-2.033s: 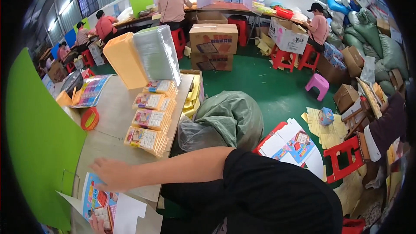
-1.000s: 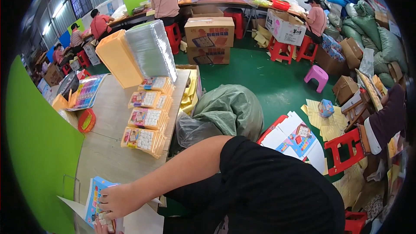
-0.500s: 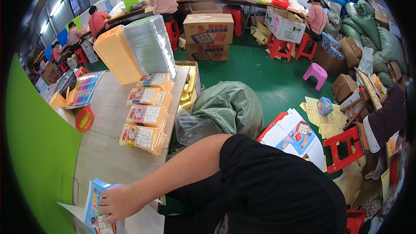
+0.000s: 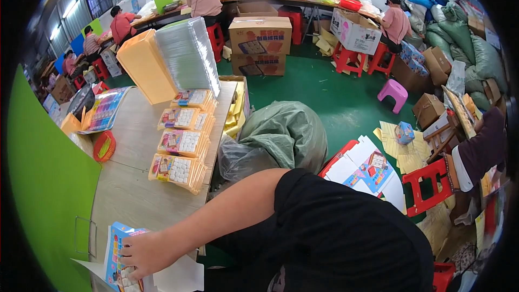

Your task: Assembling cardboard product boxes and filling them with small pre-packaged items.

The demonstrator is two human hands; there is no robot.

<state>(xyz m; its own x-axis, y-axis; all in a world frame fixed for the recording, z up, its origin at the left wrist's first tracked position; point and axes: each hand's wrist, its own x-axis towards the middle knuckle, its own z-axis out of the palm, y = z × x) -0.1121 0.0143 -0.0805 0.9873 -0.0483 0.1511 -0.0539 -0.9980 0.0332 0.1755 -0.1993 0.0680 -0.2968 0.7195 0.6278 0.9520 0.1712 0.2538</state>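
My right hand (image 4: 146, 254) reaches in from the right across the lower left, its fingers bent down over a blue printed cardboard box (image 4: 114, 246) with open white flaps. Between and below the fingertips, white puffy pieces (image 4: 128, 281) show at the box. The hand is closed on the box; its far side and underside are hidden. A white flap (image 4: 181, 277) spreads out near the wrist. My left hand does not show. Farther along the table stand four stacks of filled yellow trays, the nearest stack (image 4: 178, 170) with white pieces and a printed card.
On the table (image 4: 127, 184) stand empty yellow trays (image 4: 145, 67), clear plastic lids (image 4: 189, 59) and a red basket (image 4: 104, 147). A green panel (image 4: 48, 184) borders the left. A green sack (image 4: 286, 130), cartons (image 4: 259, 35) and stools are on the floor. Several people sit working beyond.
The hand stays on the box, with its fingers shifted very slightly. The view has moved a little; the stacks and the other things keep their places.
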